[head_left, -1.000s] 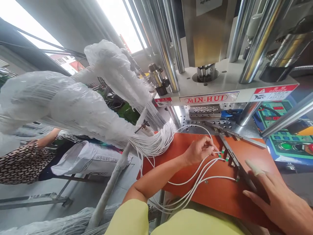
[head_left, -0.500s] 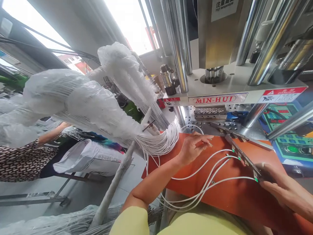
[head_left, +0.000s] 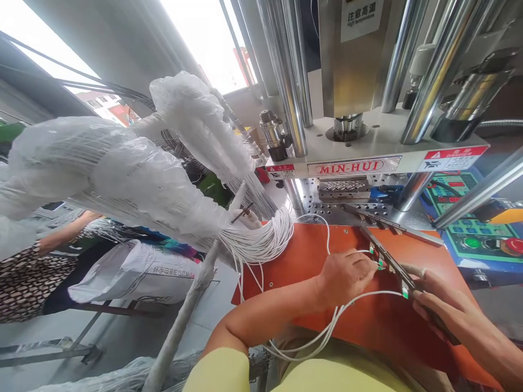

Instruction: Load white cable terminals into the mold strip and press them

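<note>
Left hand (head_left: 346, 276) has moved to the cables (head_left: 378, 293), its grip unclear; right hand (head_left: 453, 305) grasps the bar (head_left: 390, 261). Press (head_left: 368, 152) reads "MIN-HUI", "High temperature".

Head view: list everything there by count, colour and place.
Machine: one, silver, upper right
Control panel: one, green, far right
Board: one, orange, lower right
Metal bars: at least two, grey, over board
Cable ends: at least three, green, beside one bar
Cables: several, white, over board
Cable bundle: one, white, board's left
Wrapped bundles: at least two, white, upper left
Sack: one, white, left
Co-worker: one, patterned clothing, far left
Left hand: one, bare, near cable ends
Right hand: one, bare, gripping one bar
</note>
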